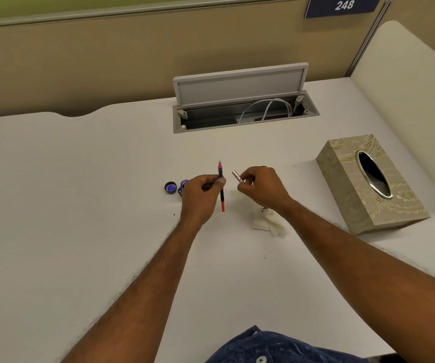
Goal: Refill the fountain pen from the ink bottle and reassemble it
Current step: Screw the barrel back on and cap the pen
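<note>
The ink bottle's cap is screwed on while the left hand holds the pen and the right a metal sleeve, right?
Not quite. In the head view the cap lies off on the desk, left of the ink bottle. The left hand does hold the pen, the right hand the metal sleeve.

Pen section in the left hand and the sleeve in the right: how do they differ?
The pen section is long, red and dark; the sleeve shows a short, pale pinkish metal end. The pen section runs straight up the frame from the left hand; the sleeve slants up-left from the right hand. Both are pinched, not touching.
</note>
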Demonstrator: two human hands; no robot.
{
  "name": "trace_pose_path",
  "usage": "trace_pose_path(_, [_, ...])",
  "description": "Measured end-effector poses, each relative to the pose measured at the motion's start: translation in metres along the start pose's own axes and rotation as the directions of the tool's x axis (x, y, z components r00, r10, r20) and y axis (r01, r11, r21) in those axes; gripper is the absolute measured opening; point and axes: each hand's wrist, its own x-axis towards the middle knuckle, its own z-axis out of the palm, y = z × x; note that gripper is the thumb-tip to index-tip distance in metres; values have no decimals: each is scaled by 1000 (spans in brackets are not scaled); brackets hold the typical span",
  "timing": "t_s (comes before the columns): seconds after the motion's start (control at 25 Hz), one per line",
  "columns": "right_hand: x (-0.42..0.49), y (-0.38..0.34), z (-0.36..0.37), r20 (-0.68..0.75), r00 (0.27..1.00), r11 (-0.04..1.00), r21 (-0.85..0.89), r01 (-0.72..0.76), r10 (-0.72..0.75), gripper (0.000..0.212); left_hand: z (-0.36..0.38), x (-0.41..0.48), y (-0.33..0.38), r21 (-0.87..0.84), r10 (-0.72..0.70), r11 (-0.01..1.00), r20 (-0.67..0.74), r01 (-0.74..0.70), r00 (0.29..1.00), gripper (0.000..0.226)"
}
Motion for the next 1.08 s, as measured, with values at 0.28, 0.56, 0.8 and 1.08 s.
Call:
trace_pose_path(0.28, [-52,-11,-14,-35,989,987,55,148,-147,11,-3,-5,13,-83,-6,997,-84,-1,996,34])
trace_pose_path(0.56, [-84,-5,-9,35,977,977,-30,212,-211,8,-7,-16,23,-143,20,989,-156,-42,988,34])
trace_pose_path(0.8, [-93,-15,-10,40,972,972,-20,233,-232,12,-5,-25,27,-129,63,988,-177,-87,982,31])
trace_pose_path(1.08, [-100,-17,-12,-2,978,978,26,209,-209,12,-5,-31,28,-146,90,982,-206,-122,974,32])
